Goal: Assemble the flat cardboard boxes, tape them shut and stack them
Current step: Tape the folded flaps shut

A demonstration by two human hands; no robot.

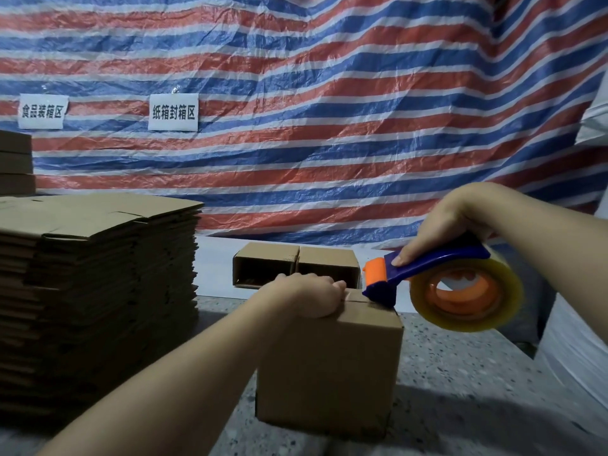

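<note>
- A big plastic sheet hangs across the back like a wall. It has red, blue and white stripes and lots of wrinkles.
- Two white paper signs hang on the sheet. The left sign and the middle sign both have black writing on them (the letters are Chinese).
- The floor is gray with tiny dark and light dots, like stone.
- A pale white strip runs along the bottom of the sheet, where it meets the floor.
- Something white stands at the right edge (it is hard to tell what it is).
- The light is dim, and the low parts look shadowy.
</note>
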